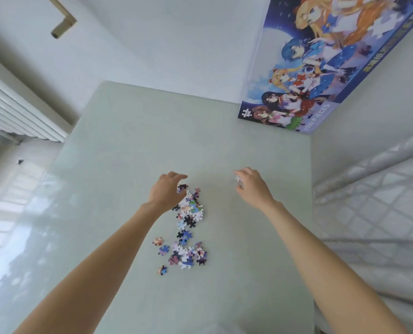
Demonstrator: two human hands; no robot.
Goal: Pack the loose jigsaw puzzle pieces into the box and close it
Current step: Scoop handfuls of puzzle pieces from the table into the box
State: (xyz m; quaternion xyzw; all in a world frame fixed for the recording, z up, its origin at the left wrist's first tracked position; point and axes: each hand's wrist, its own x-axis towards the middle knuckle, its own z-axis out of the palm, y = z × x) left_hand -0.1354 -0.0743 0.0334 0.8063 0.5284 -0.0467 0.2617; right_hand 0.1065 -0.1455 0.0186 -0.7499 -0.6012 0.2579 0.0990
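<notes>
the loose, many-coloured cardboard jigsaw puzzle pieces [187,227] lie in a straggling heap near the middle of the pale green counter [118,145], a few strays apart at the near-left edge of the heap. the left hand [168,191] hovers curled over the far end of the heap, fingers bent as if to gather; whether it already holds pieces i cannot tell. the right hand [252,186], off to the right and clear of the heap, pinches one white-backed piece [238,178], probably a stray picked up to join the rest. the flat blue cartoon-printed puzzle box [321,68] stands at the far right corner, well apart, seemingly leaned on the wall out of the way, so every piece must be carried across.
</notes>
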